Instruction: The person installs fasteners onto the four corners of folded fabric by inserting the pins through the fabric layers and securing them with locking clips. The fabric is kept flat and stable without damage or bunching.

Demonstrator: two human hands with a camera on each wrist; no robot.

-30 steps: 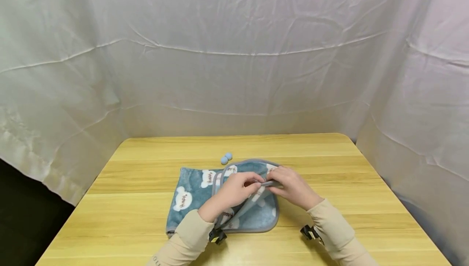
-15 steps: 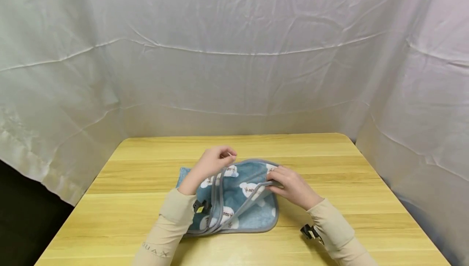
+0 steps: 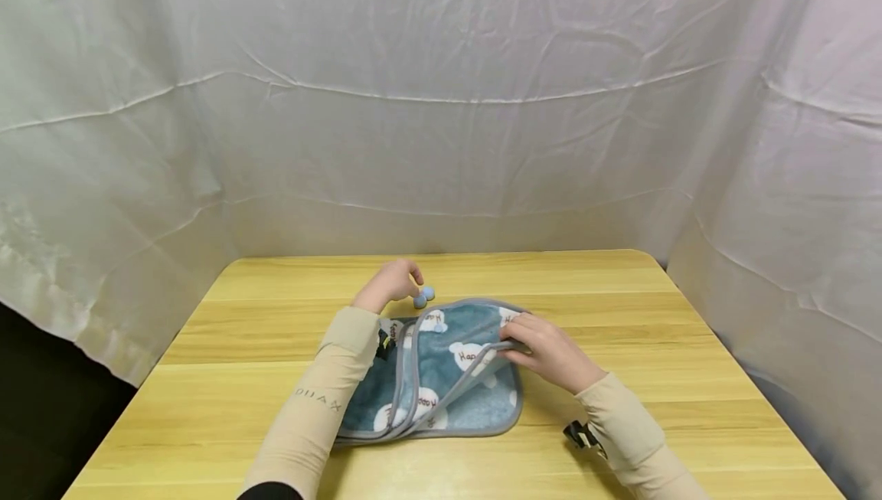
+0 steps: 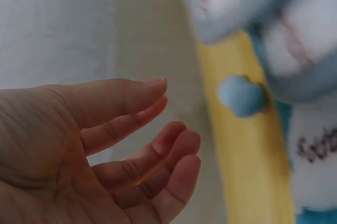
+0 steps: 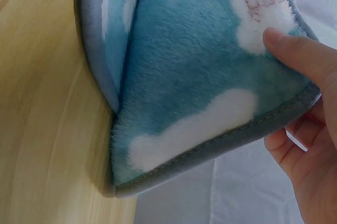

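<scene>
My left hand (image 3: 391, 285) reaches over the back of the table beside two small pale blue balls (image 3: 420, 302). In the left wrist view its fingers (image 4: 174, 182) are loosely bent with nothing between them, and the balls (image 4: 242, 96) lie beyond the fingertips. A folded teal fleece blanket (image 3: 441, 362) with white "Happy" patches and grey edging lies in front. My right hand (image 3: 546, 348) pinches a raised flap of it, the thumb on the fleece (image 5: 184, 71) in the right wrist view. A small pale blue ball (image 3: 439, 328) shows on the blanket near its back edge.
The blanket lies on a light wood table (image 3: 654, 377). White cloth (image 3: 441, 155) hangs behind and along both sides. The left sleeve (image 3: 310, 385) crosses over the blanket's left part, hiding some of it.
My left hand has let go of the blanket flap and moved back and left to the two balls. My right hand has stayed in place, holding the flap.
</scene>
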